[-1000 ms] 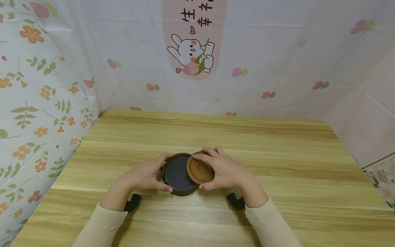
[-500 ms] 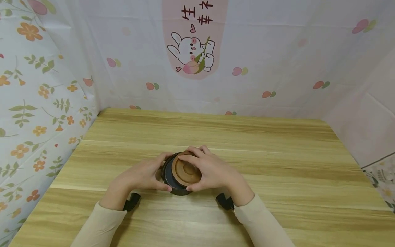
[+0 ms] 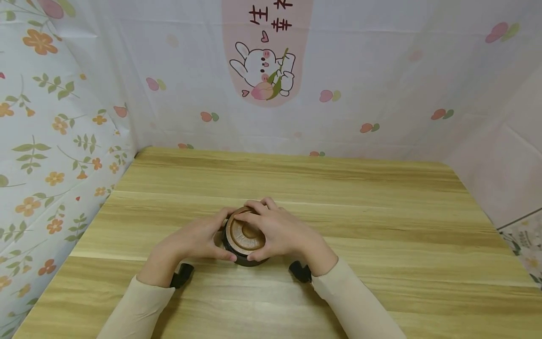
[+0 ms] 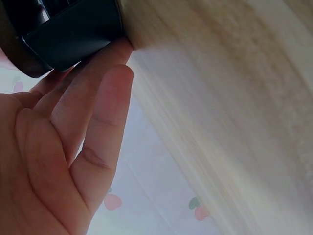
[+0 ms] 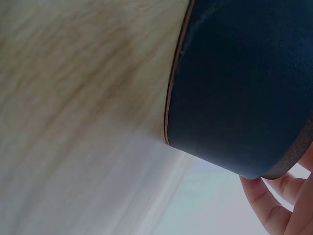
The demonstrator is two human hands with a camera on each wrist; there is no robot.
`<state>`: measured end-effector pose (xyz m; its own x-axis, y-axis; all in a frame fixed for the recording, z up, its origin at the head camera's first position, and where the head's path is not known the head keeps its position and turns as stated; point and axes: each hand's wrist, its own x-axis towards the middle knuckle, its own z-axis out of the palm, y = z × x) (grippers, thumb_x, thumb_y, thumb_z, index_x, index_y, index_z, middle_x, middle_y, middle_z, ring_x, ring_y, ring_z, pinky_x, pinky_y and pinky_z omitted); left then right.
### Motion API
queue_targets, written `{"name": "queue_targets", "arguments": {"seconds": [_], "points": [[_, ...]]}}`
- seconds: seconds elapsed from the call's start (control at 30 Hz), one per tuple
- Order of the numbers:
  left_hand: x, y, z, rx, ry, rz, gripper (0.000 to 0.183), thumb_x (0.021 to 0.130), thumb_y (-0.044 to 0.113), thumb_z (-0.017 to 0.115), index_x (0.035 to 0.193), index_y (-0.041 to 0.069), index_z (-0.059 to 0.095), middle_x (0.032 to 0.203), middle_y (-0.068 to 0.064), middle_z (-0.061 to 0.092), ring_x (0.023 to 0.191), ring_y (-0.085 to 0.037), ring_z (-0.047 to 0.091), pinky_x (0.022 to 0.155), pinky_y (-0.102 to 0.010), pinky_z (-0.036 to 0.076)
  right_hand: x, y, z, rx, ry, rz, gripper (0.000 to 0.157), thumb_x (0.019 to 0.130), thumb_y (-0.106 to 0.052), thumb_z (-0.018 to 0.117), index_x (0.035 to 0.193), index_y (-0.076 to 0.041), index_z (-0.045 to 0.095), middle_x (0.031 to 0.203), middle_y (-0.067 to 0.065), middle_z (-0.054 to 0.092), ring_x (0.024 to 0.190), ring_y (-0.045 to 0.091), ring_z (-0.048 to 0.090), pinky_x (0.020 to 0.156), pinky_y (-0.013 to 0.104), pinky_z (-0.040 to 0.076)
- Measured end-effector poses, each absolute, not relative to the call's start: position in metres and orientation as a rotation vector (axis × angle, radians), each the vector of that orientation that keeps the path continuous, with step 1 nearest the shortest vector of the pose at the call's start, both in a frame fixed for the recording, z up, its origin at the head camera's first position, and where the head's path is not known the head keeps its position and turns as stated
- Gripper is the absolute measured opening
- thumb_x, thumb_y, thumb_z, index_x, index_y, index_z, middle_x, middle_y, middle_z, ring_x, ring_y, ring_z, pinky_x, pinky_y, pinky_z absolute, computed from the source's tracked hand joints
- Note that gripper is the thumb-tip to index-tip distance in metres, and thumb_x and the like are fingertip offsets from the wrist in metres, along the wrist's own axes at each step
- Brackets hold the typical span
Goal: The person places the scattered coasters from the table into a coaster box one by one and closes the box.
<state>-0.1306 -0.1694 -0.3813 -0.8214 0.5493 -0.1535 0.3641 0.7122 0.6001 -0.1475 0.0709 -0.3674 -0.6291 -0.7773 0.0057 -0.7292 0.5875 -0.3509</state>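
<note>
A round brown wooden coaster (image 3: 246, 234) with a ringed face lies over a dark round holder (image 3: 245, 261) on the table, covering nearly all of its top. My left hand (image 3: 201, 236) grips the holder's left side, thumb at the front and fingers at the back. From the right, my right hand (image 3: 280, 231) holds the coaster by its edge between thumb and fingers. In the left wrist view, the dark holder (image 4: 80, 29) has a gap in its wall, and fingers touch its side. The right wrist view shows the holder's smooth wall (image 5: 239, 88) standing on the wood.
The wood-grain table (image 3: 360, 207) extends around both hands. Behind it hangs a white printed cloth (image 3: 169, 61), and a flowered cloth (image 3: 55, 141) borders the left. Black wrist-camera mounts (image 3: 183, 275) sit at both wrists.
My right hand has moved left with the coaster, from the holder's right edge to over its top. The holder's dark top is now almost covered. My left hand has stayed in place.
</note>
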Motion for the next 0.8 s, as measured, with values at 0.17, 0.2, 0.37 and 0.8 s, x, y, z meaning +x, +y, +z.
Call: {"name": "queue_targets", "arguments": {"seconds": [0.17, 0.2, 0.37, 0.8], "points": [[-0.132, -0.169, -0.381, 0.732, 2.588, 0.826, 0.103, 0.072, 0.057, 0.083, 0.152, 0.019, 0.031, 0.143, -0.004, 0.056, 0.125, -0.025, 0.058, 0.101, -0.049, 0.048, -0.148, 0.069, -0.367, -1.248, 2.644, -0.462, 0.086, 0.075, -0.051, 0.082, 0.149, -0.029, 0.045, 0.153, -0.001, 0.037, 0.127, 0.019, 0.037, 0.098, 0.045, 0.046], [-0.132, -0.169, -0.381, 0.73, 2.583, 0.831, 0.103, 0.072, 0.057, 0.083, 0.152, 0.019, 0.031, 0.143, -0.005, 0.056, 0.125, -0.025, 0.058, 0.102, -0.049, 0.047, -0.149, 0.069, -0.367, -1.246, 2.641, -0.454, 0.085, 0.076, -0.052, 0.082, 0.149, -0.029, 0.045, 0.154, -0.001, 0.037, 0.128, 0.02, 0.037, 0.099, 0.045, 0.046], [-0.131, -0.169, -0.38, 0.72, 2.559, 0.857, 0.103, 0.072, 0.056, 0.083, 0.153, 0.02, 0.03, 0.147, -0.005, 0.053, 0.129, -0.027, 0.056, 0.104, -0.052, 0.046, -0.15, 0.068, -0.368, -1.231, 2.623, -0.424, 0.083, 0.077, -0.054, 0.081, 0.148, -0.029, 0.046, 0.154, -0.001, 0.035, 0.131, 0.02, 0.034, 0.101, 0.048, 0.045], [-0.133, -0.177, -0.379, 0.736, 2.527, 0.859, 0.102, 0.076, 0.053, 0.082, 0.154, 0.012, 0.03, 0.149, -0.011, 0.05, 0.137, -0.032, 0.049, 0.11, -0.055, 0.04, -0.152, 0.088, -0.371, -1.249, 2.596, -0.545, 0.075, 0.08, -0.048, 0.081, 0.144, -0.023, 0.052, 0.155, 0.004, 0.04, 0.137, 0.022, 0.036, 0.106, 0.045, 0.045]]}}
